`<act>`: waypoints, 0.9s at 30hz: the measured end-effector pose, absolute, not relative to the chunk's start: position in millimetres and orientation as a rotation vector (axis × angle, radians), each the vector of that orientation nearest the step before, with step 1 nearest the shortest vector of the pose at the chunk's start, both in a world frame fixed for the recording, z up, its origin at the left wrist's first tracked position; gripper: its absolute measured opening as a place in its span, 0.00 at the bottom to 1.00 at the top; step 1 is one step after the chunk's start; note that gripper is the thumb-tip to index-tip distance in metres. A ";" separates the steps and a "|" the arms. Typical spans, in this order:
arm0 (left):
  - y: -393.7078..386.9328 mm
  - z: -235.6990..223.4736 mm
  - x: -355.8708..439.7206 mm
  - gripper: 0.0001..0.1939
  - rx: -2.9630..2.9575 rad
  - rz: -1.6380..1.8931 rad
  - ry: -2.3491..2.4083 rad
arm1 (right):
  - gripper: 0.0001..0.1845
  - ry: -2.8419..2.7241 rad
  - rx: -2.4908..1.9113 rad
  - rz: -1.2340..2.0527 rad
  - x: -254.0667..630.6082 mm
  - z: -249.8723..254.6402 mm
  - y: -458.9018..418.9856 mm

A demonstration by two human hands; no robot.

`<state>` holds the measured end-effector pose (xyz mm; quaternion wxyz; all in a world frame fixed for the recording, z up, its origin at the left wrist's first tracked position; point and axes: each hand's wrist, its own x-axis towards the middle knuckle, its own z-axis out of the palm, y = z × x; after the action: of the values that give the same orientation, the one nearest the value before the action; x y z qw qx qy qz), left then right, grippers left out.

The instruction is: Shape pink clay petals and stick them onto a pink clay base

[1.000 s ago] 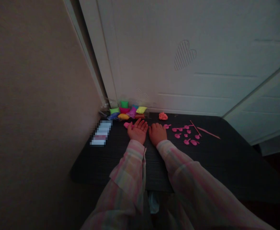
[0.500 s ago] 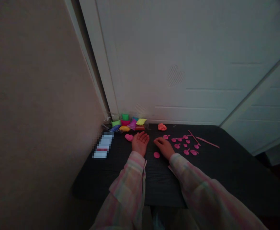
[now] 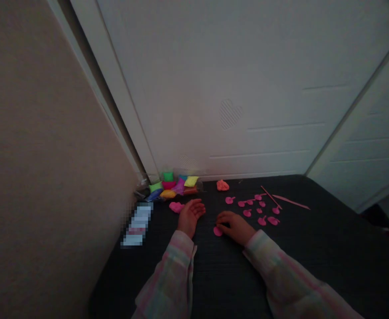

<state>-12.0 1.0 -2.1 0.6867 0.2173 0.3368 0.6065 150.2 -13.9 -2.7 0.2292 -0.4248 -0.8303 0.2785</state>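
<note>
My left hand (image 3: 191,218) rests on the dark table with its palm turned up and fingers stretched out, holding nothing. Just behind it lies a lump of bright pink clay (image 3: 176,207), partly covered by the hand. My right hand (image 3: 234,226) is curled over a flat pink clay disc (image 3: 218,231), thumb and forefinger closed at its far edge. How firmly they grip it is hard to see in the dim light. To the right are several small pink clay pieces (image 3: 247,213), rounded with short stems.
Coloured clay packets (image 3: 168,194) are heaped at the back left, against the white panel (image 3: 194,133). An orange clay lump (image 3: 222,185) sits at the back. A thin pink stick (image 3: 270,197) and a flat pink tool (image 3: 291,202) lie at right. A blurred pale rectangle (image 3: 137,225) is at left.
My right hand has come down and nearer onto the pink disc, its fingertips now at the disc's edge. My left hand stays palm up, slightly turned. The whole view has tilted and shifted.
</note>
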 end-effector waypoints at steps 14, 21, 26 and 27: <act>14.7 -3.6 0.2 0.11 0.695 1.306 0.810 | 0.07 -1.870 -1.251 1.139 150.7 -0.4 -14.5; 3.6 1.5 9.2 0.12 1.227 0.989 0.977 | 0.12 -1.309 -1.126 1.236 148.6 1.6 -8.5; -0.1 1.6 12.2 0.10 1.424 0.944 1.135 | 0.13 -1.297 -1.147 1.162 147.1 -1.7 -8.3; 0.4 1.0 11.7 0.10 1.426 0.955 1.154 | 0.14 -1.318 -1.156 1.153 146.8 -2.5 -8.6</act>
<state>11.7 0.4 1.0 0.5115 0.5924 0.4795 0.3968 146.8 -8.6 -2.5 0.4984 -0.4775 -0.5444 0.4766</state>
